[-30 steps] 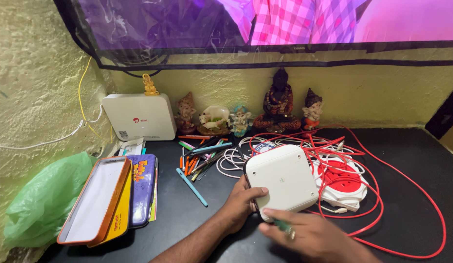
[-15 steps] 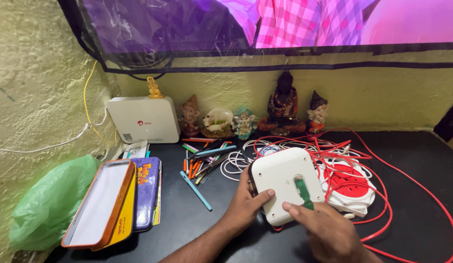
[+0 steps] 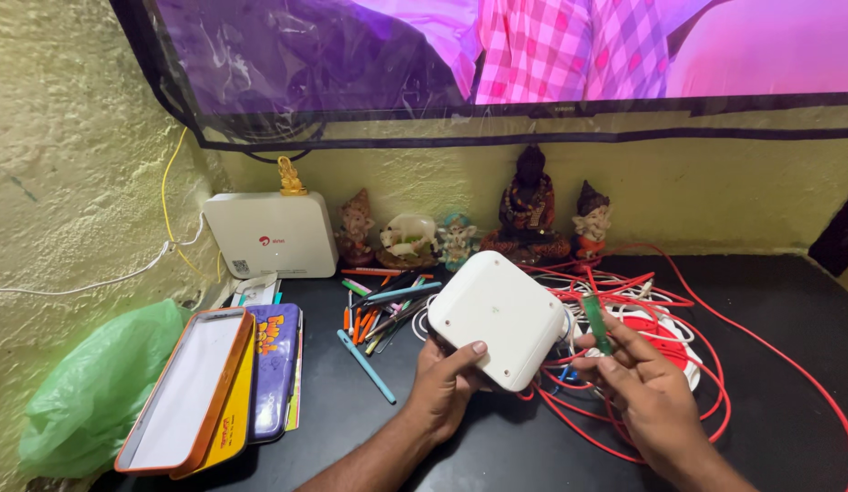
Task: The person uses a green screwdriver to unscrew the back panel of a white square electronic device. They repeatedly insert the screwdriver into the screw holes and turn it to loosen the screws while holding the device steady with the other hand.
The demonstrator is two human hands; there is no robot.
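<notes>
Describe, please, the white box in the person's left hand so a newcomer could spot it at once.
Below the big screen, on the dark table, the left hand lifts a white rounded square box, tilted, before red cables. Unlike the upright white router by the wall, it is held and plain-faced.

We have lifted the white box (image 3: pixel 497 317) off the cable heap and tipped it, so it now stands at twelve o'clock from our left hand (image 3: pixel 445 383) instead of lying flat. Our right hand (image 3: pixel 644 383) has come off its top and swung out to three o'clock, carrying the green tool (image 3: pixel 596 322) upright.
</notes>
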